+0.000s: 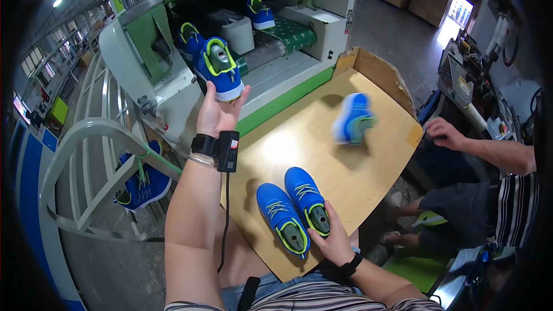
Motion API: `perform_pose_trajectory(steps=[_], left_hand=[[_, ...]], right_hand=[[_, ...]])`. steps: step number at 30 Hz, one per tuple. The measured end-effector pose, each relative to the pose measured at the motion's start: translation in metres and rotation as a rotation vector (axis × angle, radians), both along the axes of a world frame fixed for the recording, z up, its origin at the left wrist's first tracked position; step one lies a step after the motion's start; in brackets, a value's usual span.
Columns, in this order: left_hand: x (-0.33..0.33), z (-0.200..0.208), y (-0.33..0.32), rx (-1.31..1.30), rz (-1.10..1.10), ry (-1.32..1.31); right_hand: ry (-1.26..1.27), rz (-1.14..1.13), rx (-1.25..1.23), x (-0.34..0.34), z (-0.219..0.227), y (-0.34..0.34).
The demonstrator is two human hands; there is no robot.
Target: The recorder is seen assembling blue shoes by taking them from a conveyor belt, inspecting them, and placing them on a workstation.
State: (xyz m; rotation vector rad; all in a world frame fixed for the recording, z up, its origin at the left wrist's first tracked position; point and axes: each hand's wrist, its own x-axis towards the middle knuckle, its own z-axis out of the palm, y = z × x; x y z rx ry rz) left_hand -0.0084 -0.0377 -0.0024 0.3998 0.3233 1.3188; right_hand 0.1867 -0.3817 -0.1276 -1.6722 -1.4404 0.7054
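My left hand (218, 112) is raised in front of the machine's mouth, palm up, holding the heel end of a blue sneaker (229, 80) with lime-green trim and a white sole. A grey-green last sits inside that shoe. My right hand (333, 241) grips the heel of another blue sneaker (301, 189) on the wooden board (259, 152). Close beside it lies a similar sneaker (275, 206), its toe pointing away from me. Both have lasts in them. Farther right over the board, one more blue sneaker (352, 120) is smeared by motion; whether it touches the board I cannot tell.
The machine (322, 29) has a green conveyor belt (296, 33) with a sneaker (261, 14) on it and another sneaker (189, 35) at the left. A blue sneaker (147, 181) hangs at the metal rack (86, 129). At right, a co-worker's hand (448, 133) is beside the board.
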Motion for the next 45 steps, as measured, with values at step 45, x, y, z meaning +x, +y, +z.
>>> perform_pose_trajectory(steps=[45], left_hand=[[-0.037, -0.061, -0.129, 0.128, -0.302, 0.577]], right_hand=[[0.479, -0.380, 0.077, 0.111, -0.009, 0.174]])
